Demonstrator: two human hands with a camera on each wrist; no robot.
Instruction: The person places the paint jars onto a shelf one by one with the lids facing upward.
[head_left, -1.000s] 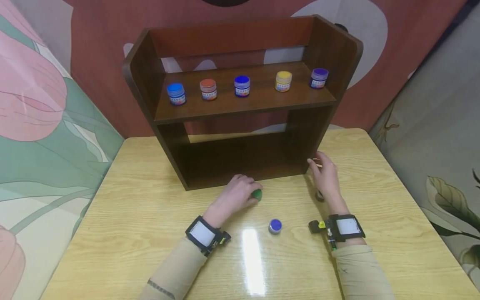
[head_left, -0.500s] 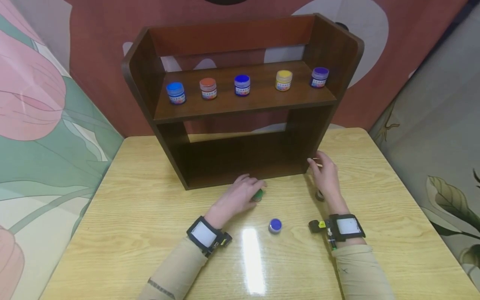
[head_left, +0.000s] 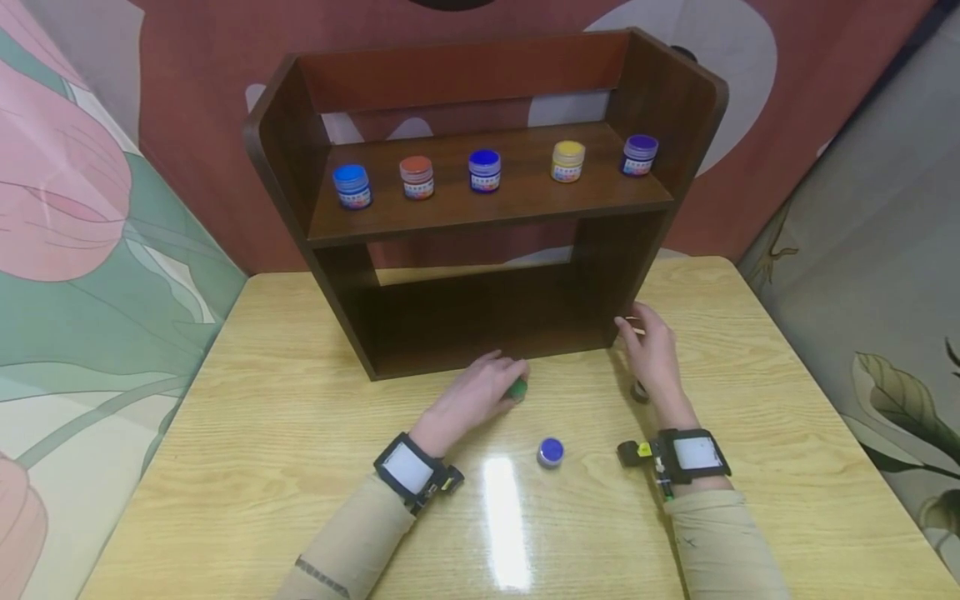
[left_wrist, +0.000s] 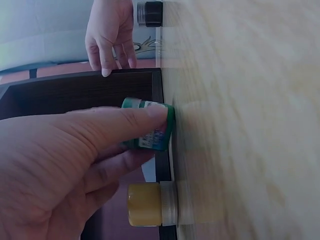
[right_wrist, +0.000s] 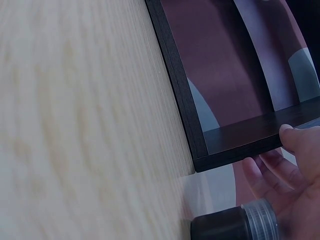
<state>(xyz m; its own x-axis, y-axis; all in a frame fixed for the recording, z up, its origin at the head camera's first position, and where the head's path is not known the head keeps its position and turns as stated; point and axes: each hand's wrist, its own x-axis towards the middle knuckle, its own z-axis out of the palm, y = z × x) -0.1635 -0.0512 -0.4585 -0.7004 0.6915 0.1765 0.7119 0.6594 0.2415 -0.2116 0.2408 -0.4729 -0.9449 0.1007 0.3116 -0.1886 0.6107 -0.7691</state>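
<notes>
My left hand (head_left: 474, 392) pinches a small green paint jar (left_wrist: 160, 135) close over the table, thumb across its label, in front of the shelf's lower opening. A yellow paint jar (left_wrist: 145, 204) stands cap down beyond that hand in the left wrist view; the hand hides it from the head view. My right hand (head_left: 651, 354) holds the side panel of the dark wooden shelf (right_wrist: 250, 145), thumb at the front edge, fingers on the outer side. A black paint jar (right_wrist: 220, 225) sits under that hand. A blue-purple paint jar (head_left: 551, 452) stands between my forearms.
Across the upper shelf board (head_left: 517, 200) stand several paint jars: light blue (head_left: 352, 187), orange-red (head_left: 417, 178), dark blue (head_left: 484, 172), yellow (head_left: 567, 162) and purple (head_left: 639, 156). The pale wooden table (head_left: 247, 467) lies beneath; patterned cloth hangs behind.
The left fingers lifted slightly away from the green paint jar, then closed on it again, a little further right. The right hand and the shelf have stayed in place.
</notes>
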